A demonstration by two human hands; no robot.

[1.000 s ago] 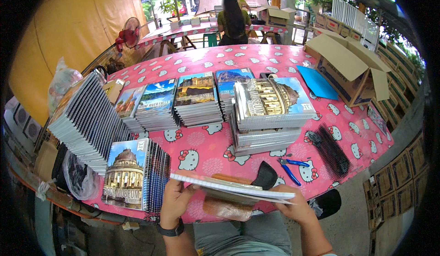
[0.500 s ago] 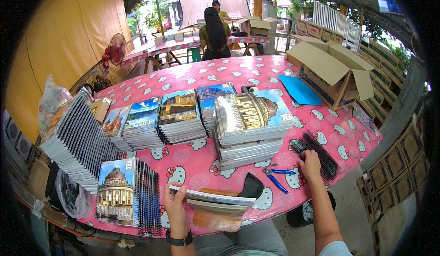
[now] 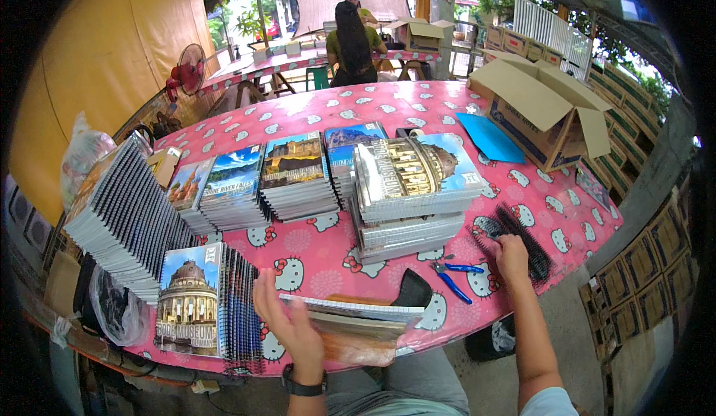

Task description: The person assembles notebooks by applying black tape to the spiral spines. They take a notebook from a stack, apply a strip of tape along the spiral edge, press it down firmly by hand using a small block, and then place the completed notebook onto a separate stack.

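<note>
An unbound stack of notebook pages (image 3: 358,313) lies at the table's near edge, on a brown wooden piece (image 3: 365,350). My left hand (image 3: 291,325) is beside its left end, fingers stretched out and thumb near the pages. At the right, my right hand (image 3: 512,258) reaches into a pile of black spiral coils (image 3: 531,252). Its fingers are curled together at the coils' left side; their tips are partly hidden. Blue-handled pliers (image 3: 455,282) rest between the pages and the coils. A dark, flat-ended piece (image 3: 414,289) juts out behind the pages.
Spiral notebooks (image 3: 186,304) stand in stacks at the left, with a taller pile (image 3: 418,185) at the centre. An open cardboard box (image 3: 529,118) and a blue sheet (image 3: 491,137) are at the far right. People (image 3: 350,43) sit at another table behind.
My left hand has let go of the pages' left end and its fingers have straightened. My right hand has shifted slightly at the coils.
</note>
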